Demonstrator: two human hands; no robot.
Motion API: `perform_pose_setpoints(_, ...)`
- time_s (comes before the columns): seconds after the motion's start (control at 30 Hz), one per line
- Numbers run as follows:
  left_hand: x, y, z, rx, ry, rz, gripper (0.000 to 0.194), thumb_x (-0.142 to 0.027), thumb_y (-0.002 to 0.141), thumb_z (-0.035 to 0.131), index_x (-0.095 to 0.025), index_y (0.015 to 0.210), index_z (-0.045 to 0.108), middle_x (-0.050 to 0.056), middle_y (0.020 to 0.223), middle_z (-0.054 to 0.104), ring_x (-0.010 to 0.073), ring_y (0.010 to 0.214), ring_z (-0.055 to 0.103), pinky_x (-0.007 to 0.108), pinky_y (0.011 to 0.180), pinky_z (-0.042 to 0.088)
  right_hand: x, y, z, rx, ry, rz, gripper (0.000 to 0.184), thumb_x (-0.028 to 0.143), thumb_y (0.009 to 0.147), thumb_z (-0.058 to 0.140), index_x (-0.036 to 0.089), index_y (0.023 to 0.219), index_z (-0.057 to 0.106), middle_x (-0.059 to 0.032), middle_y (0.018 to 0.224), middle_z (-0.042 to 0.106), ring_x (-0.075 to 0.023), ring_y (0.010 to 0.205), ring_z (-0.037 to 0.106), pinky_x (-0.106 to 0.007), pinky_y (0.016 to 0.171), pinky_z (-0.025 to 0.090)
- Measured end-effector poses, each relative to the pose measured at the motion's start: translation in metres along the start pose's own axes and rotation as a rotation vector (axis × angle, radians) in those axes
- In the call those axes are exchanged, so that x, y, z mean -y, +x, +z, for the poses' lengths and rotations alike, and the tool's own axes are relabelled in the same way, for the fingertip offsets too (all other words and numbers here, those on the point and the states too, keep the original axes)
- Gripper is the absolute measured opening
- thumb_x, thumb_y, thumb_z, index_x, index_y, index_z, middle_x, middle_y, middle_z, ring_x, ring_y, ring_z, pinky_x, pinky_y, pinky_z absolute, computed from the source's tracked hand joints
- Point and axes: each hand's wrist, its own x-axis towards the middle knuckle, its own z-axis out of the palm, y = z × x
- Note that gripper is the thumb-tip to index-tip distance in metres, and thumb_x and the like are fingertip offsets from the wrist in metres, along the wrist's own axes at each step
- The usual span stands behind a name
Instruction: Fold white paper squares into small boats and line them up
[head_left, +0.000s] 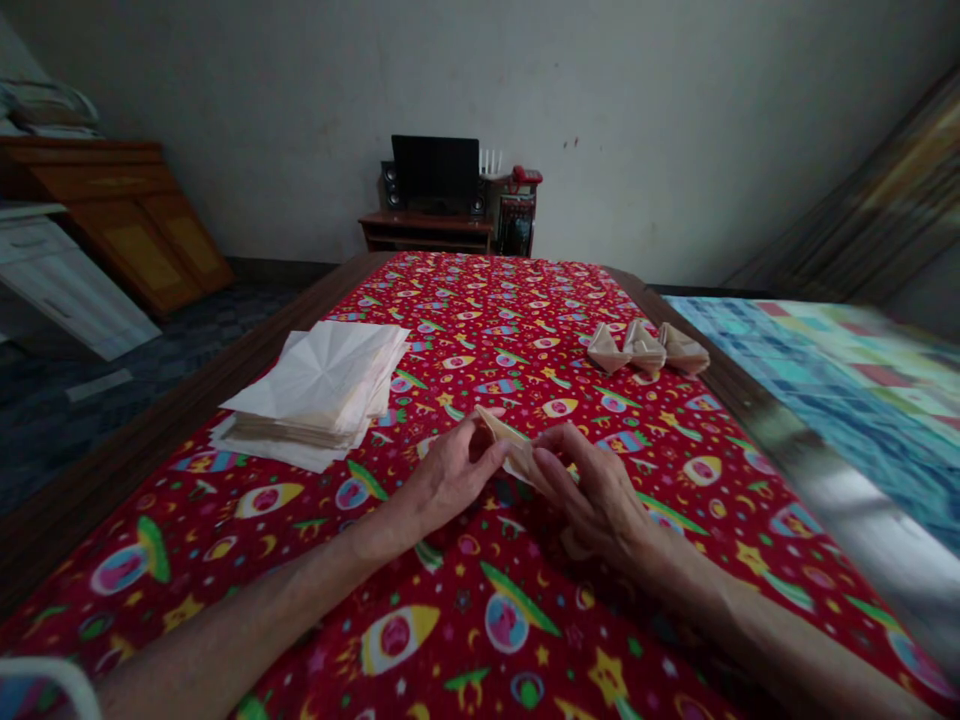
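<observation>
A small piece of folded paper (516,452), cream-coloured and narrow, is held just above the red patterned cloth (517,610). My left hand (457,470) pinches its left end between thumb and fingers. At the other end, my right hand (592,490) grips the paper, its fingers bent around it and partly hiding it. To the left lies a stack of creased paper sheets (322,375), the top one marked with fold lines fanning out from its centre. Several folded paper shapes (645,347) stand in a row at the right.
The cloth covers a table with dark wooden edges (739,400). A bed with a patterned cover (847,390) adjoins the right side. Beyond the far end stand a monitor (436,172) and a red telephone (525,177). Wooden cabinets (142,220) are at the left.
</observation>
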Motion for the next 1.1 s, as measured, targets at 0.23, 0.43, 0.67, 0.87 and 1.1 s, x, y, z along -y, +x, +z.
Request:
perform_pose_setpoints(0.23,-0.009,-0.002,0.001,0.014,0.099,0.040,0.045,-0.025,0.083,0.047,-0.011,0.125,0.047,0.011,0.107,0.065,0.0228,0.095,0.063,0.036,0.086,0.049,-0.005,0.005,0.006,0.027,0.019,0.060,0.014,0.026,0.087,0.048,0.018,0.081,0.059,0.0007,0.064,0.060,-0.0095,0.051,0.050,-0.020,0.048,0.034)
perform_pose_setpoints(0.43,-0.008,0.001,0.006,-0.065,0.103,0.015,0.044,-0.015,0.078,0.047,-0.014,0.121,0.051,0.009,0.109,0.065,0.0217,0.098,0.062,0.036,0.089,0.048,-0.001,0.006,0.006,-0.006,-0.083,0.050,0.021,0.029,0.085,0.049,0.017,0.070,0.056,0.0005,0.056,0.058,-0.0080,0.046,0.046,-0.019,0.047,0.033)
perform_pose_setpoints(0.67,-0.009,0.001,0.007,-0.012,-0.154,-0.073,0.041,-0.016,0.077,0.048,-0.014,0.118,0.051,0.007,0.098,0.067,0.0184,0.085,0.064,0.029,0.073,0.053,-0.004,0.005,0.011,-0.043,-0.112,0.135,0.017,0.025,0.080,0.050,0.018,0.065,0.054,0.0008,0.054,0.057,-0.0087,0.046,0.048,-0.019,0.046,0.032)
perform_pose_setpoints(0.87,-0.009,0.001,0.011,-0.044,-0.195,-0.091,0.037,-0.017,0.076,0.049,-0.016,0.114,0.052,0.003,0.087,0.067,0.0157,0.076,0.063,0.026,0.067,0.052,0.002,0.005,0.012,-0.078,-0.069,0.104,0.016,0.023,0.079,0.050,0.019,0.063,0.050,0.0034,0.052,0.053,-0.0070,0.043,0.045,-0.017,0.043,0.031)
perform_pose_setpoints(1.1,-0.012,0.001,0.010,-0.077,-0.026,-0.091,0.042,-0.011,0.072,0.050,-0.015,0.113,0.055,0.004,0.089,0.066,0.0151,0.073,0.063,0.025,0.065,0.052,0.007,0.007,0.011,-0.035,-0.027,0.110,0.019,0.025,0.081,0.049,0.019,0.063,0.048,0.0045,0.050,0.048,-0.0068,0.043,0.041,-0.018,0.043,0.028)
